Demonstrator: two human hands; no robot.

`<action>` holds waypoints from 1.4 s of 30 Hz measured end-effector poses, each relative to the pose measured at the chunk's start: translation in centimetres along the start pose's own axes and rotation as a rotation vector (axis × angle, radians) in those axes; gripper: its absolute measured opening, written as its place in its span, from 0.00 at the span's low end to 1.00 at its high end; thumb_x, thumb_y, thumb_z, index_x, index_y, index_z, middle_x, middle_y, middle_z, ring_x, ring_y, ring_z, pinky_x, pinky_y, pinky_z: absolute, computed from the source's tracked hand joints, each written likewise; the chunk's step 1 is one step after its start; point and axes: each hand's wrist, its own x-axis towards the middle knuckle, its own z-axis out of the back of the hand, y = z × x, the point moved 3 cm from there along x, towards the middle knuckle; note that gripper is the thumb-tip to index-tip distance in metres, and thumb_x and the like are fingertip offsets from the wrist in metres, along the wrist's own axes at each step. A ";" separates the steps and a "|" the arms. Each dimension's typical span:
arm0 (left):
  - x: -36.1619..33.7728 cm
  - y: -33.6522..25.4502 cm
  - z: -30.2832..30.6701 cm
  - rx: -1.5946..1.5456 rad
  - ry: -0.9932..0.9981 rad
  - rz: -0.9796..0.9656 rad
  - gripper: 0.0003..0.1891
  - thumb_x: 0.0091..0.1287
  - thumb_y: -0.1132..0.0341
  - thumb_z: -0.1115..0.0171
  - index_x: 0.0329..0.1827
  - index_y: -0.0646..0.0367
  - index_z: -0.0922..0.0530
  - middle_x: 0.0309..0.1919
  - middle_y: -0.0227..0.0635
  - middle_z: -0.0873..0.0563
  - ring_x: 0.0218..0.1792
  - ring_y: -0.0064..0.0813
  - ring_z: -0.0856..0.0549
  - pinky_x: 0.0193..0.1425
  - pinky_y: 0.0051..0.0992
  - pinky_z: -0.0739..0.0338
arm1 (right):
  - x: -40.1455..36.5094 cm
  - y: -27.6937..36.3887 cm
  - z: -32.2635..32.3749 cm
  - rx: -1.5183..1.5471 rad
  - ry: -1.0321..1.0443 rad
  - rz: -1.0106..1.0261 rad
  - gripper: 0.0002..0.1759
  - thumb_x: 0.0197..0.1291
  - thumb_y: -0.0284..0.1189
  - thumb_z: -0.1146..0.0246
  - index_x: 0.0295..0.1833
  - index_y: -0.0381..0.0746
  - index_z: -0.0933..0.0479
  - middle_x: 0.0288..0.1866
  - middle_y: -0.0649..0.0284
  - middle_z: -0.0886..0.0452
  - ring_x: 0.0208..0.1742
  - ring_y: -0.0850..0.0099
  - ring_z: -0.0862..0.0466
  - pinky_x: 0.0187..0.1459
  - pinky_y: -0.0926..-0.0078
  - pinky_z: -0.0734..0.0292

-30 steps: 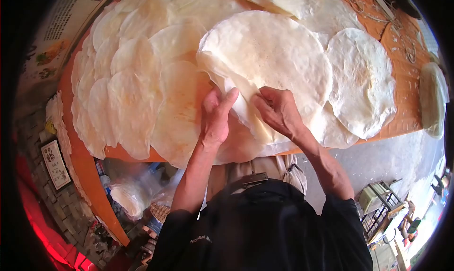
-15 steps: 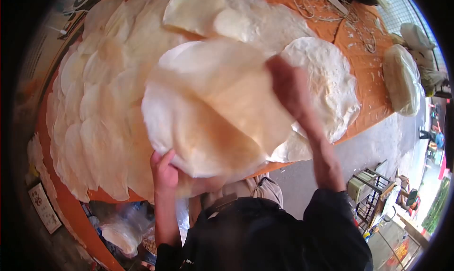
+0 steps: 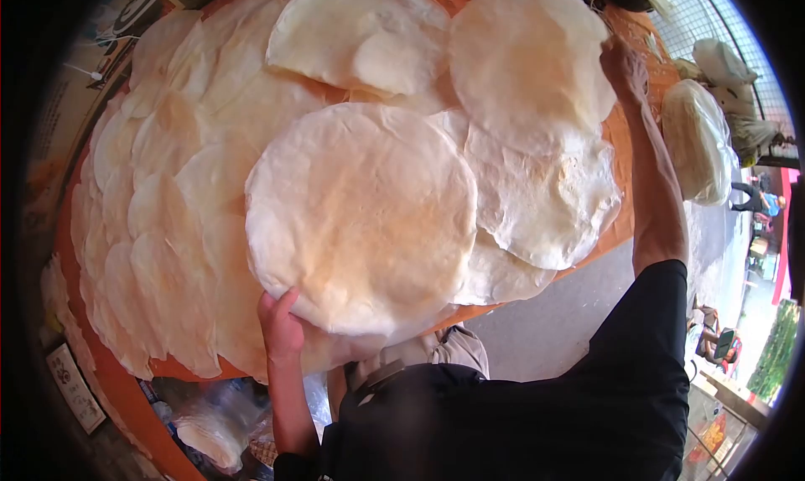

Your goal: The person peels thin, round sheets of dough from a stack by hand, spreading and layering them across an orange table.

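My left hand (image 3: 282,323) pinches the near left edge of a thin round cream-coloured sheet, like a flatbread (image 3: 360,217), which lies flat in front of me. At the upper right, my right hand (image 3: 625,66) is closed at the right edge of another thin round sheet (image 3: 530,66). That sheet is spread flat, overlapping a crinkled whitish sheet (image 3: 545,196) below it. My right fingertips are partly hidden. A folded half-round sheet (image 3: 356,32) lies at the back, left of the sheet by my right hand.
Many overlapping round sheets (image 3: 155,204) cover the left of the orange-covered table (image 3: 620,141). A plastic-wrapped bundle (image 3: 698,143) stands beyond the right edge. Plastic bags (image 3: 214,426) sit below the near edge. A framed sign (image 3: 75,387) is at lower left.
My right hand has swung up and to the right, and one round sheet now lies flat at the upper right. The sheet at my left hand now lies flat and uncovered.
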 end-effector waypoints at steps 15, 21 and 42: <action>0.3 -1.7 -6.6 0.026 0.193 -0.229 0.23 0.67 0.59 0.38 0.59 0.65 0.29 0.50 0.31 0.20 0.52 0.22 0.23 0.59 0.24 0.32 | -34.9 31.1 9.0 1.358 1.091 0.455 0.27 0.55 0.41 0.32 0.53 0.31 0.24 0.38 0.51 0.17 0.38 0.64 0.16 0.42 0.67 0.22; 0.0 -2.6 -7.1 -0.040 0.178 -0.103 0.22 0.67 0.60 0.38 0.59 0.65 0.28 0.51 0.33 0.20 0.52 0.20 0.24 0.59 0.23 0.33 | -33.9 30.1 8.0 1.460 1.332 0.158 0.16 0.62 0.35 0.41 0.44 0.31 0.21 0.28 0.54 0.19 0.32 0.75 0.20 0.35 0.70 0.26; -2.3 1.2 3.9 -0.101 -0.110 -0.060 0.20 0.61 0.73 0.40 0.58 0.67 0.27 0.51 0.37 0.18 0.51 0.29 0.19 0.57 0.28 0.27 | -13.3 13.0 12.7 0.965 0.491 -0.076 0.13 0.60 0.39 0.35 0.38 0.39 0.17 0.20 0.76 0.25 0.19 0.87 0.28 0.21 0.86 0.35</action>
